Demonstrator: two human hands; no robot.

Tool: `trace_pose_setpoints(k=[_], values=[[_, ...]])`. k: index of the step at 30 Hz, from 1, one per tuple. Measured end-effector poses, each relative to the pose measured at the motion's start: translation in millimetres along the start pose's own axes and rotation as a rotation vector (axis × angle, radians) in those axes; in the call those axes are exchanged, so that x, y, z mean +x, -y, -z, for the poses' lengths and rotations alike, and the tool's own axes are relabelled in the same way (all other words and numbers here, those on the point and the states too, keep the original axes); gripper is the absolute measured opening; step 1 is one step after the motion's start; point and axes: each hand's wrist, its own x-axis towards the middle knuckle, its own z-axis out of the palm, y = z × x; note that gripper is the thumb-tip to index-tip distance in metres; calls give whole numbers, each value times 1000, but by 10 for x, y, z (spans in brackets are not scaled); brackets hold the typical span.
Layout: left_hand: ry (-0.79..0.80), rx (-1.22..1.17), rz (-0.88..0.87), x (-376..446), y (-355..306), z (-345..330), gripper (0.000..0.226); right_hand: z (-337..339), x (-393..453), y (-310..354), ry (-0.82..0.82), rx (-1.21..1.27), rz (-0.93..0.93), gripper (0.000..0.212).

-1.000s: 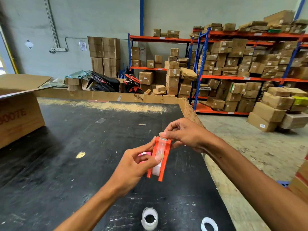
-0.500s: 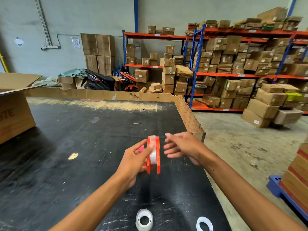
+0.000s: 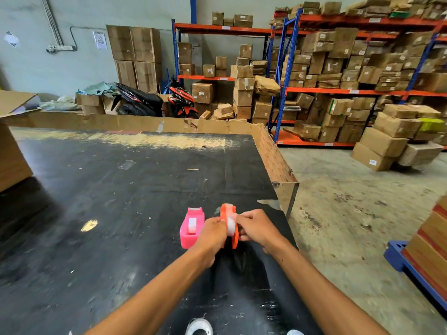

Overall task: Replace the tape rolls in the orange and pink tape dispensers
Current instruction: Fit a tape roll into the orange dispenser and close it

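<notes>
two tape dispensers sit side by side on the black table (image 3: 121, 201), toward its right-hand side and near the person. both hands are on the orange dispenser (image 3: 229, 226), which stands upright on the tabletop with its cutter end pointing away. the left hand (image 3: 212, 234) grips it from the left side, fingers curled closed against the orange shell, and the right hand (image 3: 256, 229) grips it from the right, fingers likewise closed on the shell with fingertips (image 3: 238, 217) touching the clear tape roll (image 3: 231, 224) seated between the orange walls. just beside it on the left, close to the left hand, stands the pink dispenser (image 3: 191, 229), also upright, with a whitish roll showing in its top slot; whether hand and pink shell touch cannot be told. at the near edge of the view, two empty white cores lie on the table, one (image 3: 199, 327) between the forearms and another (image 3: 295, 332) partly cut off by the frame under the right arm. an open cardboard box (image 3: 12, 151) rests on the table's far left. behind the table stand racks of cartons (image 3: 338, 68) and a parked scooter (image 3: 140, 102).
</notes>
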Motion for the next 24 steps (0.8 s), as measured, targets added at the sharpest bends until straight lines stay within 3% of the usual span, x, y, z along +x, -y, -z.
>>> trace_pose_setpoints(k=[5, 13, 17, 20, 24], values=[[7, 35, -10, 60, 6, -71, 28, -12, 136, -91, -65, -106, 7, 31], [-5, 117, -50, 51, 9, -32, 34, -40, 178, -109, -83, -51, 16, 33], [-19, 190, -99, -16, 38, 26, 23, -23, 140, -56, -106, -67, 18, 36], [-8, 257, -191, -104, -16, 132, 25, 7, 118, 42, -188, -156, 103, 38], [-90, 379, -330, -174, -153, 476, 38, -72, 11, 339, -271, -186, 287, 22]])
